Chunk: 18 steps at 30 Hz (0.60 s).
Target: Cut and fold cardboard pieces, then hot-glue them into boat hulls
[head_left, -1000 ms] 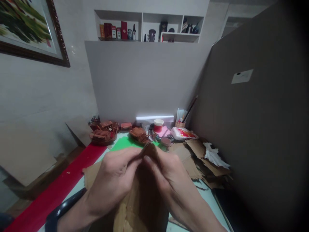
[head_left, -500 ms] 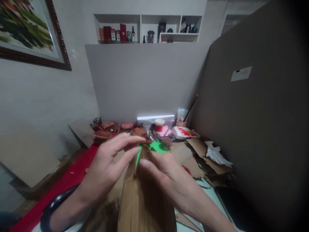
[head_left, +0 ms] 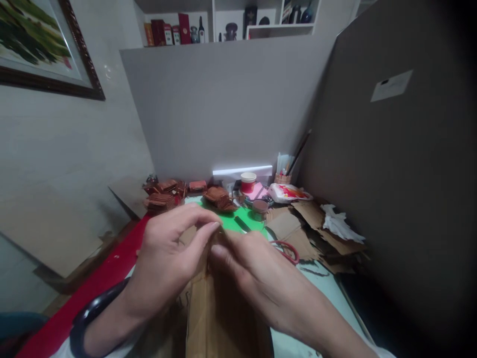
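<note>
A folded brown cardboard piece (head_left: 227,318) stands up towards me in the lower middle, narrowing at its far end. My left hand (head_left: 171,251), a dark bangle on its wrist, pinches thumb and forefinger together at the cardboard's far top corner. My right hand (head_left: 257,271) is closed round the right side of the same end, its thumb pressed on the near face. The two hands are close together at the tip. Palm and lower fingers of the right hand are hidden behind the cardboard.
Red-handled scissors, seemingly, show a red loop (head_left: 292,253) right of my hands. Cardboard scraps (head_left: 309,216) with crumpled white tissue (head_left: 337,226) lie further right. Brown stacked pieces (head_left: 219,197), a paper cup (head_left: 248,183) and a round container (head_left: 260,209) stand at the back. Grey panels enclose the table.
My left thumb and forefinger have closed from a gap into a pinch at the cardboard's tip. The right hand keeps its hold. The view has tilted down slightly.
</note>
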### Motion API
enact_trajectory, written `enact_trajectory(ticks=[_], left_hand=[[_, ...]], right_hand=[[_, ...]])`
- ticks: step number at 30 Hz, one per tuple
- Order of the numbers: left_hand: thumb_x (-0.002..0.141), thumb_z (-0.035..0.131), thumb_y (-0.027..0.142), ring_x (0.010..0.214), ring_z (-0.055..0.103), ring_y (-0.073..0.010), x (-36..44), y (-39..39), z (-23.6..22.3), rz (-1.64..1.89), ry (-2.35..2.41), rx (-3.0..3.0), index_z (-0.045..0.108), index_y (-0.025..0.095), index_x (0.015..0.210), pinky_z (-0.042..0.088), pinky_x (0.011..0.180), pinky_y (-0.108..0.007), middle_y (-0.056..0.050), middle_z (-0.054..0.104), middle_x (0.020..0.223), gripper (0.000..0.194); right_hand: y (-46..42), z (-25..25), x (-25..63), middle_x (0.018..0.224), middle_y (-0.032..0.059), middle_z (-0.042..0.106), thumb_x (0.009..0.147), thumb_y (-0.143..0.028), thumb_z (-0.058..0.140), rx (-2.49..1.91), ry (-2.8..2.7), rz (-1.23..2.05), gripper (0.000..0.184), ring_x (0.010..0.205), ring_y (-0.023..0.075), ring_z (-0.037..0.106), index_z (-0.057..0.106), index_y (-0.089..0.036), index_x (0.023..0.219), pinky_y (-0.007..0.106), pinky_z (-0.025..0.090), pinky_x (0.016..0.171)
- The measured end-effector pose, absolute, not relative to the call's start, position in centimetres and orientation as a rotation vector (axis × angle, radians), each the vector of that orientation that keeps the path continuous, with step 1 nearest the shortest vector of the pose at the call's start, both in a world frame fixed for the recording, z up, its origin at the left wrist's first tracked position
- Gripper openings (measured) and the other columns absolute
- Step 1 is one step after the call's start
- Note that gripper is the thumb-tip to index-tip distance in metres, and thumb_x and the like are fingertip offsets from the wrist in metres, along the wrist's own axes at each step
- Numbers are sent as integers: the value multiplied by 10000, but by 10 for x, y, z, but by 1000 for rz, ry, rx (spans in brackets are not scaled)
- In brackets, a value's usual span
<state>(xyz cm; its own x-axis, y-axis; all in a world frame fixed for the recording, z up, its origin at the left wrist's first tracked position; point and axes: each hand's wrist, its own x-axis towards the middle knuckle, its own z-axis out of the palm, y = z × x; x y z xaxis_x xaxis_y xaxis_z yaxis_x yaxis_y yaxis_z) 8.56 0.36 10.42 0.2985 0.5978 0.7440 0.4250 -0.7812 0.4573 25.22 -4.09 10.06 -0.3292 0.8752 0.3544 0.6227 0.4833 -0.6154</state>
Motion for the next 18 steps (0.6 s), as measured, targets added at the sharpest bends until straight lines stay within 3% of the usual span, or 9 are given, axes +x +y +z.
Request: enact_trajectory(ticks=[6,11,15,18], left_hand=[[859,627,114,684,609,-122,92,7,94,1580,985,2369,699,195,772,458,649,-238,18,692,746,139],[847,654,114,731,638,-138,93,19,91,1592,916,2248,740,219,788,475,706,-250,24,725,781,148],[863,664,131,812,631,-140,84,23,97,1726,843,2051,760,269,832,464,794,-250,48,721,833,171],[892,643,187,823,605,-139,77,25,105,1825,702,1845,745,296,816,464,783,-253,52,682,816,168]], right_hand=[[-30,93,247,839,44,674,1010,-193,436,-1248,-2046,639,153,714,184,632,584,-192,970,271,423,608],[-20,95,250,878,35,684,1026,-286,446,-1227,-2023,670,224,783,177,615,609,-186,910,278,450,688],[-24,106,257,869,22,681,970,-496,535,-1149,-1912,829,333,787,183,611,642,-189,899,292,488,707],[-25,107,261,1084,31,695,979,-517,503,-907,-1755,1096,349,988,198,650,681,-235,1082,316,524,856]])
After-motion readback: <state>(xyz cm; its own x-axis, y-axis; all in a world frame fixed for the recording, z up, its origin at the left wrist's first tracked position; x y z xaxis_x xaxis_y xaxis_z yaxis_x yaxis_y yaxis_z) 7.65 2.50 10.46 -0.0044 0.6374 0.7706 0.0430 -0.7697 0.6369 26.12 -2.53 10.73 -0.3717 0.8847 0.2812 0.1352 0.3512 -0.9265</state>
